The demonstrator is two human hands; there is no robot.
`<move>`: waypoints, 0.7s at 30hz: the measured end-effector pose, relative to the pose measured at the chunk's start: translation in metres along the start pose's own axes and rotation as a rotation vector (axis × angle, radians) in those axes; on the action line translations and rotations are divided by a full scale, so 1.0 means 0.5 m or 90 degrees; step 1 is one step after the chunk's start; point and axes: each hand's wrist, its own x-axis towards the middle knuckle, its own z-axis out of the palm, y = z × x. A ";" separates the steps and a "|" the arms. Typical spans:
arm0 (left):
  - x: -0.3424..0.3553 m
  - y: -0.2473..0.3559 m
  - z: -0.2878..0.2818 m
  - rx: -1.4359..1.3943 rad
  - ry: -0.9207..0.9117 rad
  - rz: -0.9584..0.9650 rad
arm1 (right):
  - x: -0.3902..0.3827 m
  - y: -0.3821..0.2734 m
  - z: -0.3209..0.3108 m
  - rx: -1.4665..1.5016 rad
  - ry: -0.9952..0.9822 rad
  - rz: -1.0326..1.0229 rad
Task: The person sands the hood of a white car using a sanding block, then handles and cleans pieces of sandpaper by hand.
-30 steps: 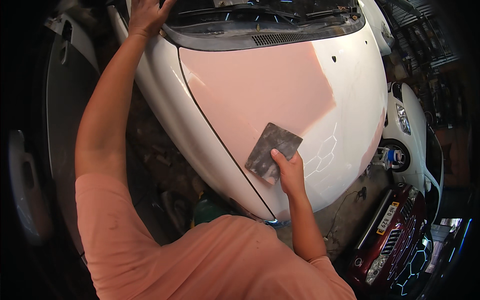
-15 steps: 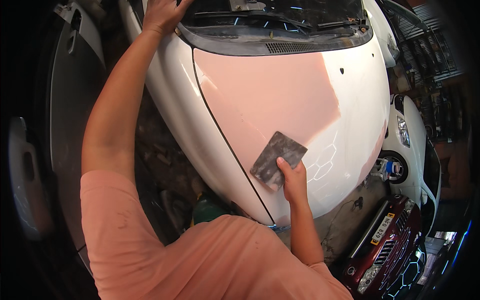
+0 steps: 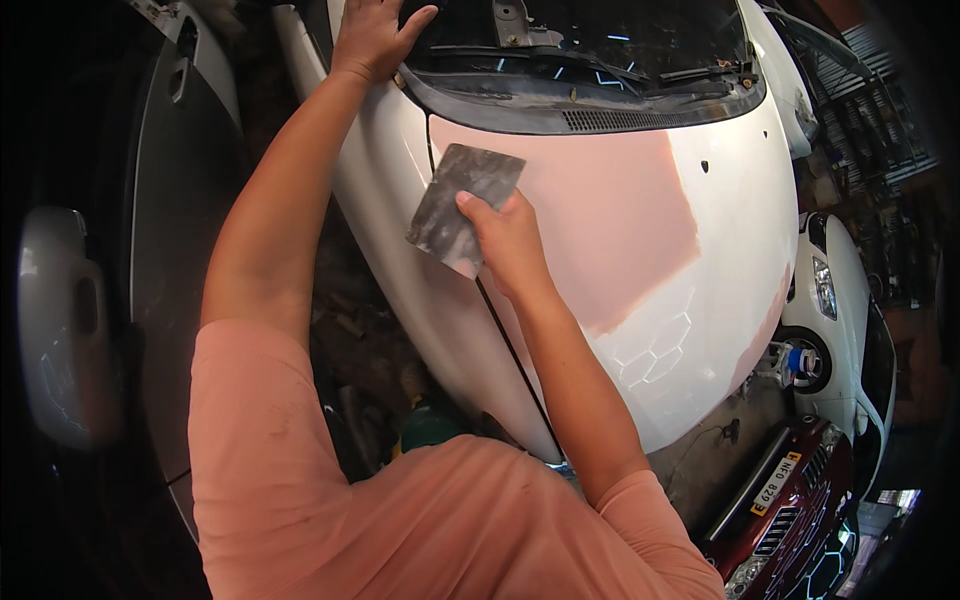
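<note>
My right hand (image 3: 510, 235) grips a flat, dark grey rectangular sheet (image 3: 465, 205) with pale smears on it. The thumb lies across its upper face and the other fingers are hidden beneath. It is over the left edge of a white car hood (image 3: 650, 360), covering part of the seam beside the fender (image 3: 385, 190). A broad matte pink patch (image 3: 610, 210) coats the hood's left and middle. My left hand (image 3: 378, 38) rests with thumb spread by the lower left corner of the windshield, holding nothing.
Wipers (image 3: 560, 58) and a black vent panel (image 3: 600, 120) lie along the hood's far edge. A grey car door (image 3: 185, 250) stands at left. To the right are another white car (image 3: 835, 290) and a dark red front bumper (image 3: 780, 500) with a grille.
My right hand has carried the grey sheet up and left, from the hood's near part to its left edge. The view has shifted slightly; my left hand stays by the windshield corner.
</note>
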 end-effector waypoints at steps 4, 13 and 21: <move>-0.001 -0.009 -0.009 -0.023 0.000 -0.011 | -0.046 -0.014 0.013 -0.020 -0.031 -0.007; -0.017 0.027 -0.002 0.038 0.142 0.056 | -0.450 0.044 -0.210 -0.050 0.139 0.079; -0.336 0.240 -0.088 0.057 -0.242 0.150 | -0.632 0.128 -0.318 0.145 0.423 -0.039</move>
